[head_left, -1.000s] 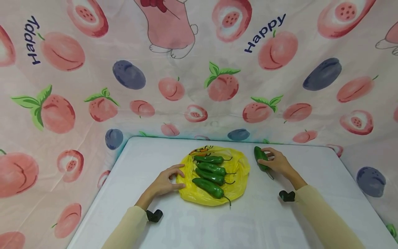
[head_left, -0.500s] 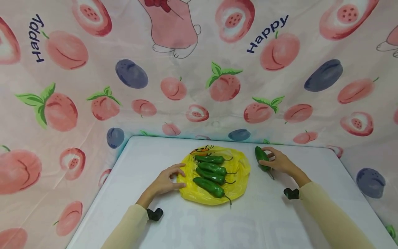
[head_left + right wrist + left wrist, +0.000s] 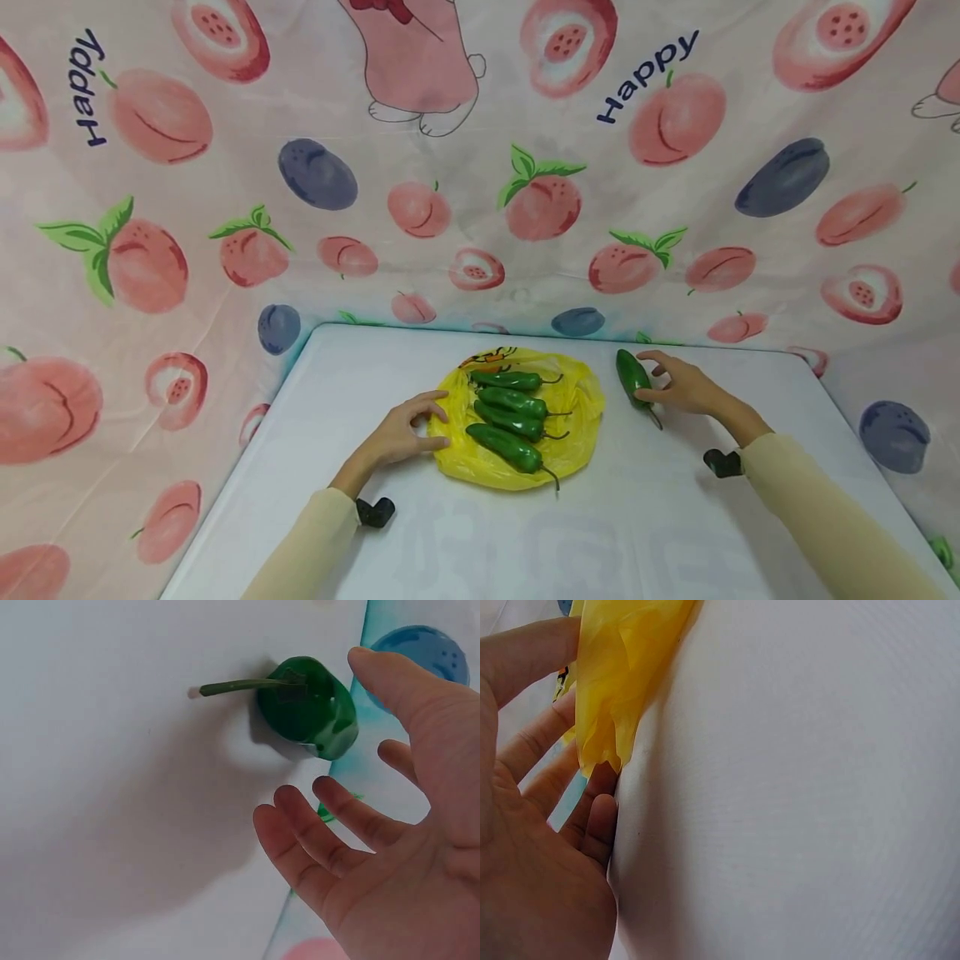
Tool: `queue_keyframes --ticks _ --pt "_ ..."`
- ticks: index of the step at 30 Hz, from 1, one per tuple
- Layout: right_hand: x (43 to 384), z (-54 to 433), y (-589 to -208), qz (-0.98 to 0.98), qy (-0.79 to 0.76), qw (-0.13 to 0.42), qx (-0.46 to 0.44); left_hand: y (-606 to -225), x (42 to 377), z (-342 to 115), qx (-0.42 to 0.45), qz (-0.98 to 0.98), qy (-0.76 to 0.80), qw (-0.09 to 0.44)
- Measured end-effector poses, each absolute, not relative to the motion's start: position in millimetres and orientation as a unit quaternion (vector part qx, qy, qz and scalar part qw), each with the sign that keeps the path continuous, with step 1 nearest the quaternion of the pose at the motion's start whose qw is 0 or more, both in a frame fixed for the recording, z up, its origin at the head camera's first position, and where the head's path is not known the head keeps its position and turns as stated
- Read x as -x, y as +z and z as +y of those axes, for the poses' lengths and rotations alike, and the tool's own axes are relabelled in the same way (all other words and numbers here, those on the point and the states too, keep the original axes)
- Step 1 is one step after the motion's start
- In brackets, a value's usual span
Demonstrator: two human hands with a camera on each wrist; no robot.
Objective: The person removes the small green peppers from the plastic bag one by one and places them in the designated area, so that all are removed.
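Several green chili peppers (image 3: pixel 504 447) lie side by side on a flattened yellow plastic bag (image 3: pixel 566 467) in the head view. My left hand (image 3: pixel 401 431) rests at the bag's left edge, thumb and fingers spread apart. In the left wrist view those fingers (image 3: pixel 544 731) touch the hanging yellow film and partly go behind it. A single green chili pepper (image 3: pixel 632 379) lies on the table right of the bag. Beside it is my right hand (image 3: pixel 686 387); the right wrist view shows its fingers loosely bent and apart from the chili pepper (image 3: pixel 307 705), whose stem faces the camera.
The white table (image 3: pixel 525 550) ends at a back edge against a fruit-printed cloth (image 3: pixel 480 208), which also rises on both sides. A small green object (image 3: pixel 941 552) shows at the far right edge. Black wrist mounts (image 3: pixel 723 463) sit at both sleeves.
My right hand has let go of the single chili pepper and drawn back to the right. That pepper stays in place. The left hand has hardly moved.
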State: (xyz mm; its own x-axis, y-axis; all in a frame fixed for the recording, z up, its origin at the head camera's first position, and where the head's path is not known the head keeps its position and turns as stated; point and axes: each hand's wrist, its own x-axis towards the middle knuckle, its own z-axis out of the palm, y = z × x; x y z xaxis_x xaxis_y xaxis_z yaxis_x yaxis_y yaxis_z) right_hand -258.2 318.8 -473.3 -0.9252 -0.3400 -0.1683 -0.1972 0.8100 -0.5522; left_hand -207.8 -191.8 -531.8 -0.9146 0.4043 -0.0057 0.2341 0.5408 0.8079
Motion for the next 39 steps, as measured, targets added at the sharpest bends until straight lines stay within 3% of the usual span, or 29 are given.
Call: queue_keyframes --ticks 9,21,39 --pt "253.4 313.7 -461.2 0.946 -0.252 0.11 0.171 -533.9 209.1 -192.1 -0.187 0.871 0.444 0.093" --pt "252.1 305.1 -448.4 0.944 -0.233 0.041 0.23 -531.5 206.1 -191.6 -0.189 0.871 0.443 0.093" --pt "246.3 263.2 -409.3 0.93 -0.218 -0.003 0.296 -532.9 205.7 -191.2 -0.195 0.866 0.451 0.092"
